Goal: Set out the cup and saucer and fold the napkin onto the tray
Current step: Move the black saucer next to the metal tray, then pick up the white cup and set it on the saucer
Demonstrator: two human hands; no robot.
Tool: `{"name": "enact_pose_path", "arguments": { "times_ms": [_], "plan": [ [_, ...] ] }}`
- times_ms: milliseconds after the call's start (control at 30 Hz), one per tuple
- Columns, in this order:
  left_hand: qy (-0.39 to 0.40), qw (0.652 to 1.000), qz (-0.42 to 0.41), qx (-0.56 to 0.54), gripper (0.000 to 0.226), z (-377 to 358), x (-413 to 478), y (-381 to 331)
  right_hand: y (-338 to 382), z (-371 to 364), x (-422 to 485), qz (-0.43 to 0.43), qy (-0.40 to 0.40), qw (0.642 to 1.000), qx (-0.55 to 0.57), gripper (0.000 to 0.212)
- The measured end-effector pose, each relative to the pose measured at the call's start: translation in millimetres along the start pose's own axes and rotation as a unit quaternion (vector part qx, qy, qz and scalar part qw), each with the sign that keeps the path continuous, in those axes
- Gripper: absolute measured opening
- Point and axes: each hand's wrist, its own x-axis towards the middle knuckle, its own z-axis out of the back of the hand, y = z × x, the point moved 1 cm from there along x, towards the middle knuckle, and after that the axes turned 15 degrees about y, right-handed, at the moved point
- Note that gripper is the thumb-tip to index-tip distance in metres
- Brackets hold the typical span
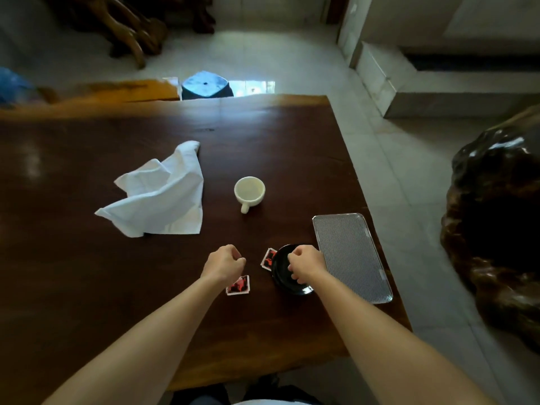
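Note:
A crumpled white napkin (163, 197) lies on the dark wooden table (87, 287), left of centre. To its right stands a white cup (249, 190), upright, handle toward me. The black saucer (280, 273) sits near the front, touching the left side of a ribbed silver tray (350, 258) that holds nothing. My right hand (306, 266) is above the saucer with its fingers curled into a fist; no grip on the rim shows. My left hand (225, 263) is a fist too, holding nothing, left of the saucer.
Two small red-and-black packets lie on the table, one (239, 285) under my left wrist, one (268, 258) by the saucer. The table's right edge runs just past the tray. A dark carved wood piece (496, 214) stands on the floor at right, and a stool (204, 84) beyond the table.

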Motion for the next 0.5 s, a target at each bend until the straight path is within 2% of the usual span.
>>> {"name": "enact_pose_path", "arguments": {
  "times_ms": [233,500],
  "plan": [
    [-0.048,0.998,-0.007,-0.034,0.008,27,-13,18,35,-7,-4,0.081,0.014,0.995,-0.064,0.016],
    [-0.070,0.995,-0.022,-0.062,0.006,47,-3,27,59,-7,12,0.107,0.002,0.985,-0.136,0.020]
  ]
}}
